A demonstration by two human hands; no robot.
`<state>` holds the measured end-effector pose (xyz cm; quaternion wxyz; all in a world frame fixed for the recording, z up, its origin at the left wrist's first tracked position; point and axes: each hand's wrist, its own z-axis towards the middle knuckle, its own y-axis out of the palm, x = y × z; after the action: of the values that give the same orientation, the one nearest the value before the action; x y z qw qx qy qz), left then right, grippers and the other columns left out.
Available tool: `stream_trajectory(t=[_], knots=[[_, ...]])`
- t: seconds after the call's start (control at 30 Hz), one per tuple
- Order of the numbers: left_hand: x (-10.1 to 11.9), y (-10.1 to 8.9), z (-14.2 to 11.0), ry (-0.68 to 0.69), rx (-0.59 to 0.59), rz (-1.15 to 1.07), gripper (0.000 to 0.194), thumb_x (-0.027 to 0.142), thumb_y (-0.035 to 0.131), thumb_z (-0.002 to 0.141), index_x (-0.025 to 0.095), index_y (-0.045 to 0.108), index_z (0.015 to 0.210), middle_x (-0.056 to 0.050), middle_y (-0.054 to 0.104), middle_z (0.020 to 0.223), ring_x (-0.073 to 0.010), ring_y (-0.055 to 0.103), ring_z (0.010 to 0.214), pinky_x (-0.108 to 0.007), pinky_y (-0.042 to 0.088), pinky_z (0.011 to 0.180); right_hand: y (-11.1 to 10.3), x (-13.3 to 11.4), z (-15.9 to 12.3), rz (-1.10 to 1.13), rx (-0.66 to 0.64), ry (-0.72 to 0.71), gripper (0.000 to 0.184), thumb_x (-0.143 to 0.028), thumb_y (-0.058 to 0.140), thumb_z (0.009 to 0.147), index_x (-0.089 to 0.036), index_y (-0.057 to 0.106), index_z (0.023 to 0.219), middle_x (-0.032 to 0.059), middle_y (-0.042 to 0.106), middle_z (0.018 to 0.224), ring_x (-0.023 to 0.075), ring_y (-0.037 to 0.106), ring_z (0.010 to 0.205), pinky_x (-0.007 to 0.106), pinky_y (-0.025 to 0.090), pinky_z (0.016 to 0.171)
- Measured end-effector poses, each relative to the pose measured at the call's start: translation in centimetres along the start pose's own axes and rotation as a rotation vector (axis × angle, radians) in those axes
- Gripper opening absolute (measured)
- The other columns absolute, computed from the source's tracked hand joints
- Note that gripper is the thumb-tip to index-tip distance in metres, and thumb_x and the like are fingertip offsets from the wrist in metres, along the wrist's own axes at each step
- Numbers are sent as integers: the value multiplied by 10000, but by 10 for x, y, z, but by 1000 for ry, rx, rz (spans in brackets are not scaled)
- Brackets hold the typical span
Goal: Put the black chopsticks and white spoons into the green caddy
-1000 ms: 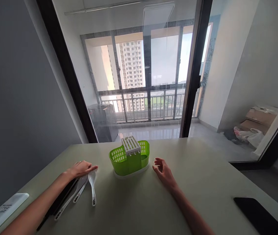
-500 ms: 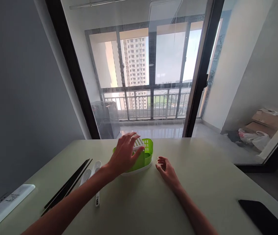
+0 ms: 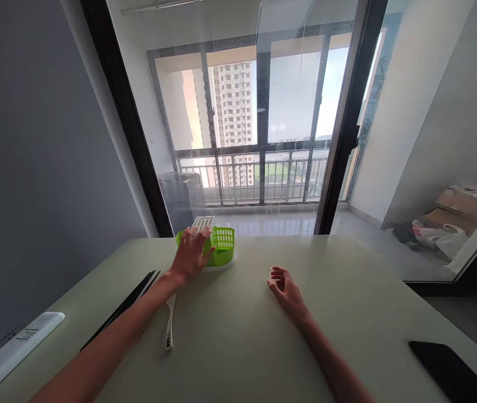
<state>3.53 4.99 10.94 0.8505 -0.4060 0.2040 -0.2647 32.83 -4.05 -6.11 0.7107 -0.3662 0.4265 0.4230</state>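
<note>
A green cutlery basket with a lattice back wall and a white base stands toward the far edge of the table. My left hand is closed over its front left part, hiding much of it. Behind my fingers, a white slotted piece sticks up from the basket's left part. My right hand lies on the table, right of the basket, with loosely curled fingers, thumb apart and nothing held.
Under my left forearm lie black chopsticks and a white spoon. At the left edge is a white power strip. A dark flat object rests at the right front. Beyond the table's far edge stands a glass door.
My left hand and the green basket have moved left and farther back on the table. The white slotted piece has moved with them. My right hand has stayed in place.
</note>
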Motion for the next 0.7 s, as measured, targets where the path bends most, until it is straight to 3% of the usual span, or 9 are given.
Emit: stream_trajectory(t=[0.13, 0.27, 0.47, 0.7], knots=[[-54, -6, -9, -98, -26, -39, 431, 394, 488, 994, 191, 491, 1374, -117, 506, 1529, -343, 353, 1444, -511, 247, 1218, 0, 0, 0, -9, -5, 2, 444, -452, 646, 834, -217, 590, 1206, 88, 706, 1089, 249, 689, 1033, 415, 561, 933], [-90, -27, -16, -119, -78, -70, 345, 384, 469, 998, 194, 531, 1279, -99, 551, 1484, -280, 403, 1424, -443, 315, 1191, 0, 1, -1, -12, -9, -1, 434, -433, 648, 837, -223, 586, 1212, 83, 702, 1100, 246, 685, 1039, 423, 552, 951], [-106, -53, -28, -110, -135, -84, 375, 418, 452, 1005, 219, 542, 1311, -46, 576, 1477, -232, 459, 1404, -381, 401, 1139, 0, 1, -2, -15, -23, -14, 423, -421, 646, 843, -222, 582, 1210, 87, 696, 1100, 248, 679, 1034, 424, 555, 942], [-118, -57, -39, -85, -151, -33, 463, 485, 447, 985, 234, 562, 1357, -33, 571, 1500, -257, 463, 1430, -435, 388, 1174, -1, -1, -3, -31, -27, -22, 430, -426, 642, 843, -212, 585, 1212, 88, 701, 1098, 244, 683, 1033, 420, 556, 944]])
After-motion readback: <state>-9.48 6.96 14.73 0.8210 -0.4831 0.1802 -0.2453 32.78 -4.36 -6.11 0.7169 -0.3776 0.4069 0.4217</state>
